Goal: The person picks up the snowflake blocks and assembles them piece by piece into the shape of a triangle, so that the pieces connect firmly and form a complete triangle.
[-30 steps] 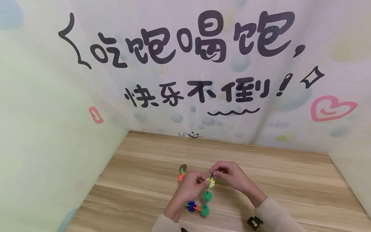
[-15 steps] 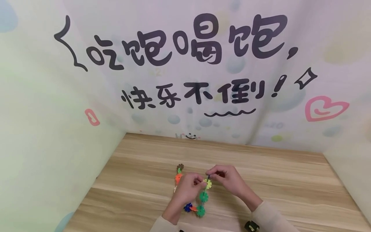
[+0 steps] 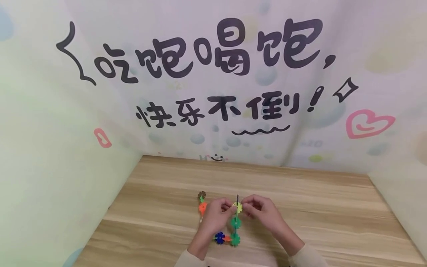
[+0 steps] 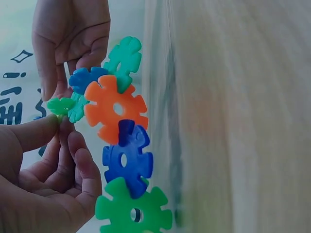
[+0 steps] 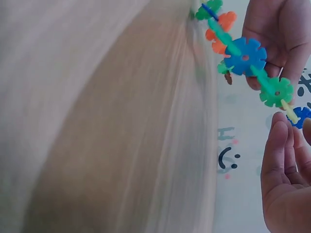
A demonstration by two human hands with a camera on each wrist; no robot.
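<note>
Notched plastic discs are slotted together into a bent chain, which both hands meet at one end. In the head view a yellow disc (image 3: 238,208) lies between the hands, with a dark blue disc (image 3: 237,197) standing edge-on above it. My left hand (image 3: 216,215) pinches the chain at the yellow disc's left side. The fingertips of my right hand (image 3: 265,210) are at its right edge; whether they grip it is unclear. Below hang a green disc (image 3: 236,223) and another green disc (image 3: 235,240). An orange disc (image 4: 116,108) shows large in the left wrist view.
The chain continues left through a blue disc (image 3: 219,237), runs partly hidden by the left forearm, and shows again as an orange disc (image 3: 202,208) and a brown disc (image 3: 201,194). Beneath is a wooden table (image 3: 160,200); a printed cloth wall (image 3: 186,144) stands behind.
My right hand has left the dark blue disc and moved down to the yellow disc's right edge. The left hand keeps its pinch. The head view has shifted slightly.
</note>
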